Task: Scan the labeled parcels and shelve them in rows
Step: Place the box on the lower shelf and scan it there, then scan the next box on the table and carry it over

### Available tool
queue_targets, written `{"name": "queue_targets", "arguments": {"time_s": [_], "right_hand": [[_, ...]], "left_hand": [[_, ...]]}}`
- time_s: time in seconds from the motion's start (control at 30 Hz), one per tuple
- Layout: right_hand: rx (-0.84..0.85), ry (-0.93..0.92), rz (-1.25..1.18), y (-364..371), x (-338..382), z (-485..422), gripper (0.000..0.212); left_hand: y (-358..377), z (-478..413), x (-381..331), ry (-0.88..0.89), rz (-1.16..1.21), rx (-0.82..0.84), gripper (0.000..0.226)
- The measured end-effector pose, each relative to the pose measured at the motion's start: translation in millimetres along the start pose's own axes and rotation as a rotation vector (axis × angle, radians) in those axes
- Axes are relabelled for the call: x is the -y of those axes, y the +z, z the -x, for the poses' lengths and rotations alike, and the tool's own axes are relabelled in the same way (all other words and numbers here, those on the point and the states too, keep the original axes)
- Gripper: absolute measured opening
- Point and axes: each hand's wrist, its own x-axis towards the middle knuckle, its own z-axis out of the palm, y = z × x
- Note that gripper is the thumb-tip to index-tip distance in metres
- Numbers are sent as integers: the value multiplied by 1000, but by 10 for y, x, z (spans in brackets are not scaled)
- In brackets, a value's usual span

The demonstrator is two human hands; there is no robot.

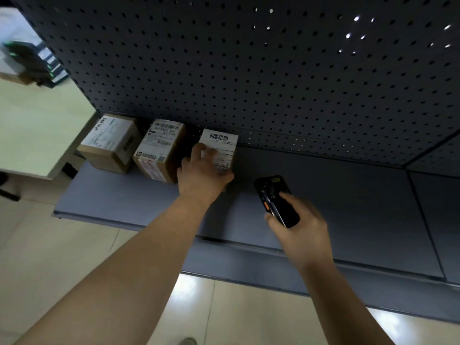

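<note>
Nearest the camera, the right hand (302,235) is holding a black handheld scanner (276,200) over the front part of the grey shelf (361,207). Its fingers are wrapping round the lower body and the thumb is lying on the keypad face. The scanner's head is pointing up and left, toward the parcels.

A little farther in, the left hand (201,175) is gripping a white-labelled parcel (222,143). The fingers are curling over its top left edge and the thumb is pressing at its near right corner. The parcel is sitting at or just above the shelf surface, barcode facing up; whether it is fully set down I cannot tell.

Just to its left, a tape-sealed brown parcel (159,148) and beyond that a brown corner parcel (109,143) are standing side by side at the shelf's left end. They sit close to the perforated back panel (273,70), labels up.

Judging from this, the row is getting started: two parcels are looking shelved, and the third is being placed as the next in line. Whether it is already scanned is not showing. No waiting parcels are appearing in view, so how many are left cannot be told.

Off to the far left, a pale tabletop (37,125) is showing, blurred.
</note>
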Motion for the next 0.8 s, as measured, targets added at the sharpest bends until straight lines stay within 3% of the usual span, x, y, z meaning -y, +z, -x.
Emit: {"name": "queue_targets", "arguments": {"time_s": [0.33,0.5,0.63,0.8], "right_hand": [[-3,-67,9,-84,285,90,49],[-1,-142,-18,-288,864,396,49],[59,-167,27,-390,1452,831,62],[84,-249,11,-249,2266,1422,62]], "left_hand": [[-249,168,184,190,-13,-13,79],[-1137,592,330,309,25,-15,71],[-2027,1111,540,298,-16,-40,66],[-2889,1685,1102,292,-9,-113,68]]}}
